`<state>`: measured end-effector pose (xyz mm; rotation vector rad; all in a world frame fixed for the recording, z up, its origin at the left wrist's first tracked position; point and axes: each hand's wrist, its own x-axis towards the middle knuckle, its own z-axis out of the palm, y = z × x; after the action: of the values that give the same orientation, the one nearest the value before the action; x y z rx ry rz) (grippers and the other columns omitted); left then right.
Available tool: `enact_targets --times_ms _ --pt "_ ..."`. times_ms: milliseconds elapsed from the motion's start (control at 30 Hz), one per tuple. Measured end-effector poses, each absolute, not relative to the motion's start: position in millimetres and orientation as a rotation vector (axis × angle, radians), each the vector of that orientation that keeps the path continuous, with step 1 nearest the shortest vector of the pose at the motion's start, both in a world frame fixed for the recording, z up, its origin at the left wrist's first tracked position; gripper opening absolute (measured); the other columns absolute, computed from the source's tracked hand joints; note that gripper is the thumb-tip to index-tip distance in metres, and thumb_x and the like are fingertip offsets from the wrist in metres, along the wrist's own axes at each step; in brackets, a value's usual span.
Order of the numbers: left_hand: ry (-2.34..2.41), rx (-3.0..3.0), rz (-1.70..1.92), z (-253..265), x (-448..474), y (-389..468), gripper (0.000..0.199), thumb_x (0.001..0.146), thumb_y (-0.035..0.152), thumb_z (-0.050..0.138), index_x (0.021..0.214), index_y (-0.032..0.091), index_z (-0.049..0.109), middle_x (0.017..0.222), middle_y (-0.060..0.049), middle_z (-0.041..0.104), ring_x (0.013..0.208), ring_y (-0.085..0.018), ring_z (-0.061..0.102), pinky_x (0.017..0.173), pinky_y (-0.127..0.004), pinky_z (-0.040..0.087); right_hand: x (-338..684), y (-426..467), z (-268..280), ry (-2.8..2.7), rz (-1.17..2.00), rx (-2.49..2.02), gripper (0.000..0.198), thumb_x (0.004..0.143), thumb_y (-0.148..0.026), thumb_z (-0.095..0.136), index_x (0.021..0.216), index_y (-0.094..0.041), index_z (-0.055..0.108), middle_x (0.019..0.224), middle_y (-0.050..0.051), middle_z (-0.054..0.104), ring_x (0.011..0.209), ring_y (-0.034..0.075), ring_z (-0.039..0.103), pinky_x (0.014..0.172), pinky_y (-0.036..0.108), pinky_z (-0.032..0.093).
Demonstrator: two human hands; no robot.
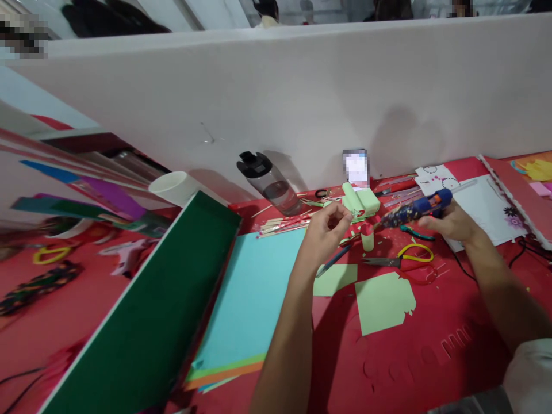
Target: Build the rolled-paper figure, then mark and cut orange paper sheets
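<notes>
My right hand (459,218) is closed around a dark blue glue gun (405,213), its nozzle pointing left. Just beyond the nozzle, a small pale green cylinder (368,238) with a red top stands on the table. My left hand (328,227) is raised beside it, thumb and fingertips pinched together; whatever they hold is too small to make out. Behind that hand sits a pale green block with a roll on it (365,201). Yellow-and-red-handled scissors (399,261) and pale green sheets (385,302) lie nearer to me.
A green board (146,310) slants up on the left, beside stacked coloured paper (254,299). A dark bottle (271,184) and a phone (356,167) lean by the white partition (276,98). Thin sticks (287,225) lie near the bottle. Cables (524,244) run at the right.
</notes>
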<state>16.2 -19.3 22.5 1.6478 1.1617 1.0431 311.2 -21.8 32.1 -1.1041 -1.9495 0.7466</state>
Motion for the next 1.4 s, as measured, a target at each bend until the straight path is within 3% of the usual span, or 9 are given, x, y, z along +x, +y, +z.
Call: enact_targets --times_ms 200,300,467,667,900,1033,1167,1400 --pt "1.158 1.660 1.037 23.0 15.4 -19.2 0.015 0.090 0.030 0.062 0.079 0.022 0.056 0.066 0.003 0.048 0.058 -0.012 0.042 0.056 -0.026 0.035 320.4 -17.8 25.3 -1.911 0.907 -1.192 0.038 0.084 -0.060 0.079 0.093 -0.023 0.079 0.082 0.003 0.077 0.076 0.024 0.070 0.069 0.038 0.061" --pt "1.159 1.659 1.034 23.9 15.9 -19.5 0.015 0.090 0.030 0.061 0.078 0.022 0.055 0.068 0.003 0.049 0.059 -0.012 0.042 0.057 -0.027 0.037 330.9 -17.2 15.5 -1.918 1.027 -1.082 0.046 0.078 -0.067 0.080 0.089 -0.023 0.074 0.070 0.002 0.069 0.065 0.021 0.064 0.059 0.034 0.056" --pt "1.140 1.665 1.037 23.1 15.6 -19.2 0.015 0.089 0.031 0.061 0.079 0.022 0.056 0.067 0.003 0.049 0.058 -0.012 0.041 0.056 -0.027 0.035 329.0 -9.8 19.3 -1.831 0.928 -1.154 0.041 0.089 -0.064 0.071 0.081 -0.023 0.065 0.057 -0.003 0.053 0.052 0.015 0.049 0.051 0.031 0.047" --pt "1.137 1.668 1.038 20.9 14.1 -18.5 0.014 0.090 0.030 0.061 0.080 0.022 0.057 0.068 0.003 0.049 0.059 -0.013 0.042 0.056 -0.027 0.035 337.1 -10.1 22.3 -1.983 1.069 -1.109 0.034 0.079 -0.052 0.081 0.093 -0.023 0.069 0.079 0.002 0.070 0.071 0.023 0.066 0.064 0.037 0.057" --pt "1.130 1.683 1.047 21.0 15.1 -18.5 0.018 0.091 0.033 0.062 0.079 0.021 0.056 0.067 0.004 0.048 0.058 -0.012 0.041 0.056 -0.026 0.035 339.1 -11.1 28.3 -1.823 0.927 -1.361 0.026 0.076 -0.040 0.078 0.081 -0.022 0.060 0.070 0.000 0.061 0.065 0.019 0.057 0.060 0.033 0.049" --pt "1.135 1.688 1.049 19.9 14.8 -18.4 0.018 0.091 0.033 0.063 0.079 0.021 0.056 0.065 0.004 0.047 0.057 -0.012 0.040 0.054 -0.026 0.033 335.7 -7.1 35.1 -1.923 0.750 -1.490 0.023 0.081 -0.038 0.074 0.092 -0.020 0.064 0.088 0.004 0.071 0.082 0.024 0.064 0.076 0.037 0.053" --pt "1.128 1.696 1.052 18.8 13.6 -17.8 0.017 0.091 0.032 0.062 0.080 0.021 0.055 0.065 0.004 0.046 0.057 -0.012 0.040 0.055 -0.026 0.032 350.3 -1.4 28.9 -2.064 0.517 -1.567 0.021 0.094 -0.041 0.061 0.102 -0.022 0.064 0.098 0.006 0.073 0.089 0.027 0.066 0.080 0.038 0.052" --pt "1.120 1.705 1.064 20.5 12.5 -18.2 0.017 0.092 0.031 0.061 0.080 0.021 0.056 0.068 0.004 0.048 0.059 -0.012 0.043 0.056 -0.026 0.034 378.5 -0.3 26.6 -2.196 -0.034 -2.166 0.046 0.106 -0.052 0.040 0.105 -0.015 0.068 0.106 0.021 0.072 0.097 0.034 0.068 0.080 0.040 0.048"
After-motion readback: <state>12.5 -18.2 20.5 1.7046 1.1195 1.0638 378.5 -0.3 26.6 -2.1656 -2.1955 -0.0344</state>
